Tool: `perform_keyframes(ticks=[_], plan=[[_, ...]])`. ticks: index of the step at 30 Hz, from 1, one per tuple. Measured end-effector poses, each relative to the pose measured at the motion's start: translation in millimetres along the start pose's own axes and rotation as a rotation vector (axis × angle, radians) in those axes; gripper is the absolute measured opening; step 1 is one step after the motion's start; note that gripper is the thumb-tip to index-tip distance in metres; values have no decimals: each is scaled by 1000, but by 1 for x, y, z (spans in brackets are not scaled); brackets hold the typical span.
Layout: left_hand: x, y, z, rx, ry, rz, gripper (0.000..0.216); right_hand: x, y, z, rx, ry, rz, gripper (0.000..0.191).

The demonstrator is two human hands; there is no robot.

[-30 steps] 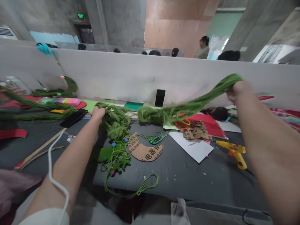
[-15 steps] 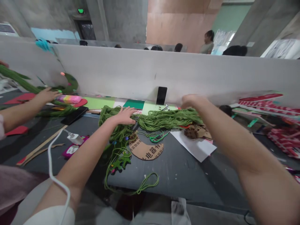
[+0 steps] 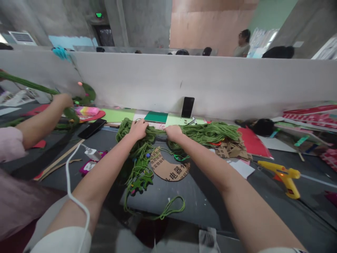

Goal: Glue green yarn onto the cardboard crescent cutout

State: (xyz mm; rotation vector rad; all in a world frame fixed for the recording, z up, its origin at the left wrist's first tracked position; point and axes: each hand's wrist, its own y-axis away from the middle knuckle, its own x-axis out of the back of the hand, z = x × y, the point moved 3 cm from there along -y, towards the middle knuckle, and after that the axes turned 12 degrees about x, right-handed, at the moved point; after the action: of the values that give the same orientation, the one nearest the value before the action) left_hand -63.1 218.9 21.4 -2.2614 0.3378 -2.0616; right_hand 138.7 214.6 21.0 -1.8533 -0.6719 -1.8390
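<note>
A long bundle of green yarn (image 3: 213,133) stretches sideways across the dark table. My left hand (image 3: 139,129) lies over its left part, fingers curled down into the strands. Closed around the bundle's middle is my right hand (image 3: 173,133), a short way to the right of the left one. Just below them is a crescent of printed cardboard (image 3: 171,171). Dark green star-shaped pieces with small coloured balls (image 3: 142,182) sit left of the crescent, among loose strands. A thin yarn loop (image 3: 172,207) trails towards the table's front edge.
At right lies a yellow glue gun (image 3: 283,174) with its cord, near cardboard scraps (image 3: 233,149) and a red sheet (image 3: 254,142). A phone (image 3: 187,107) leans on the white partition (image 3: 147,80). A white cable (image 3: 68,182) crosses my left arm. At left, a co-worker's hand (image 3: 63,101) handles green yarn.
My right hand has come left and down from above the bundle's right end and closed on its middle. My left fingers, spread before, have curled in. The view has turned slightly right.
</note>
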Motion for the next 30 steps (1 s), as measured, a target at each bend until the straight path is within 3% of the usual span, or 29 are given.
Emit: perform_keyframes(ticks=[5,7,9,12,14,17,19,21,25,28,30], plan=[[0,9,-27,88,5,89,65,78,21,56,-130,142,237,34],[-1,13,-36,152,18,147,65,119,37,95,-361,115,377,33],[-1,15,-44,205,38,199,63,151,53,132,-478,106,419,34],[-1,17,-54,265,71,226,67,177,78,177,-626,117,500,34],[0,15,-59,322,102,185,71,177,88,192,-677,105,501,34],[4,10,-54,341,142,30,93,157,84,189,-614,41,402,26],[10,7,-34,228,179,-50,113,142,72,171,-517,-14,340,20],[20,7,-1,49,267,-37,116,129,57,145,-350,-129,265,20],[37,8,69,-219,519,113,97,119,38,92,-62,-512,172,18],[35,2,99,-250,788,12,68,121,40,72,96,-789,173,15],[30,-5,102,-184,939,-72,42,122,48,77,81,-790,175,15]])
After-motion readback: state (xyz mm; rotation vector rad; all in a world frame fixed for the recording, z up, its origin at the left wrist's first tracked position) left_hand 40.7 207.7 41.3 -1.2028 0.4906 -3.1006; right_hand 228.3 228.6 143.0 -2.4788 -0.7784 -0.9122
